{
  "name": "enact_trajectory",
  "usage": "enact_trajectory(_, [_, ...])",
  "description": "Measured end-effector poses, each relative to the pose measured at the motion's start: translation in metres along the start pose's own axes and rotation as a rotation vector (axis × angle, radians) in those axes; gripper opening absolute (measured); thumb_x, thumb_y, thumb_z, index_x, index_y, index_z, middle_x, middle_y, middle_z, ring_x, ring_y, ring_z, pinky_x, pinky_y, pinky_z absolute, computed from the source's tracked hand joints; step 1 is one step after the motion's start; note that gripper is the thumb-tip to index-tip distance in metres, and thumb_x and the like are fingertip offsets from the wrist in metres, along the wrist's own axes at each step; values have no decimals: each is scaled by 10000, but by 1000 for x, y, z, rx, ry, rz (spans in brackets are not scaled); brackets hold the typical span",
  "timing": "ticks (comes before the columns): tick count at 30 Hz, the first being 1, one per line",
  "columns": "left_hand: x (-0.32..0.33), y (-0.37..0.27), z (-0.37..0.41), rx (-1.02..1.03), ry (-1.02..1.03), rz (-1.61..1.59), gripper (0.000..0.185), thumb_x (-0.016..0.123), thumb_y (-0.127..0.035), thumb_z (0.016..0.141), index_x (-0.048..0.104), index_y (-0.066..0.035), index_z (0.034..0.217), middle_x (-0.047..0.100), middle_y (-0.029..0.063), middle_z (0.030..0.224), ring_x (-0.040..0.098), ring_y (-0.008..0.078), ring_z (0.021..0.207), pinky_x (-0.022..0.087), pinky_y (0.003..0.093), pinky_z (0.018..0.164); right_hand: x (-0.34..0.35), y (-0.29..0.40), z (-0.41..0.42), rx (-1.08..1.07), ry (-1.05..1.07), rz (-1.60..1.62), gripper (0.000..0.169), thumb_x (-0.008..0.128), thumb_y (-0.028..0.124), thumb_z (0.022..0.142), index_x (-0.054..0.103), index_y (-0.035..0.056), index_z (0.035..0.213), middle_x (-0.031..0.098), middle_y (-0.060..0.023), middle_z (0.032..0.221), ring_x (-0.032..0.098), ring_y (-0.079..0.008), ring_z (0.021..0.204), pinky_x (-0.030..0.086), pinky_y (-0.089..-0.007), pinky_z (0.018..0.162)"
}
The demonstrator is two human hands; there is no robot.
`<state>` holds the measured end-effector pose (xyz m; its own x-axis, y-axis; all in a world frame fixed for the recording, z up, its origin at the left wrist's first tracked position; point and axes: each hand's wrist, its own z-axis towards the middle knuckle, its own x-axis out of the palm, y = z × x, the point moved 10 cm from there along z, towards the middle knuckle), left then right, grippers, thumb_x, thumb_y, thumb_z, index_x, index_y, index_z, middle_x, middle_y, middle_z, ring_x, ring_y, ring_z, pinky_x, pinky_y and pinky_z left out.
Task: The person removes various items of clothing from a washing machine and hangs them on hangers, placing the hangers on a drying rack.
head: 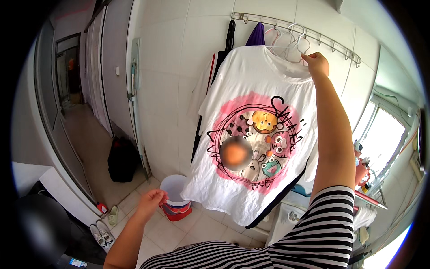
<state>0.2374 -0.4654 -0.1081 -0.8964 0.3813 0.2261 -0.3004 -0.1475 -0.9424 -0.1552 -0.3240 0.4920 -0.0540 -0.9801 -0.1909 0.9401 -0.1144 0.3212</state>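
A white T-shirt hangs in front of me, facing out. Its front bears lettering and cartoon animals inside a pink painted ring, part of it blurred. A thin wire clothes hanger is at its neckline. My right hand is raised at the right side of the collar, thumb and fingers pinched on the hanger wire; the exact grip is partly hidden. My left hand is low on the left, fingers curled together with nothing visible in them. It is in front of a white bucket, left of the shirt's hem.
A metal hook rail on the tiled wall carries more hangers, a purple cloth and dark garments. A black bag stands by the doorway. Shoes lie at lower left. A white washbasin and a window are at right.
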Motion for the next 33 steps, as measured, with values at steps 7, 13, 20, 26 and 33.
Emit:
enact_trajectory(7, [18,0,3,-30,-3,75,206,489,-198,900,586,-22,947,621,47,835,565,111,750,449,245,686,21,13,-11,-267,-188,-248,257,663,388,698,627,141,761,605,-54,863,564,-235,848,457,-357,712])
enact_trajectory(13, [29,11,16,-59,85,131,242,491,-233,900,582,-27,987,618,36,859,563,103,774,439,235,701,0,40,-79,-717,-530,-421,272,619,318,744,619,192,985,578,-46,1038,513,-268,993,402,-378,834])
enact_trajectory(20, [6,52,-31,-208,117,138,245,496,-226,897,572,-27,1015,618,51,874,567,119,783,437,248,711,93,-44,-336,-1016,277,-160,320,637,75,663,573,85,977,495,-121,1125,482,-310,1031,399,-397,858])
enact_trajectory(26, [-15,73,-80,-319,174,119,233,486,-210,898,572,-22,1006,617,61,884,566,123,781,438,246,705,87,-269,-652,-146,1822,-378,383,582,383,769,603,128,1054,621,-79,995,574,-253,946,444,-362,822])
enact_trajectory(33, [23,109,-126,-386,372,61,237,468,-226,905,571,-28,985,608,50,866,561,120,776,434,241,694,-53,-193,-732,245,1589,-158,329,518,354,836,606,111,1039,621,-112,970,577,-281,923,447,-364,811])
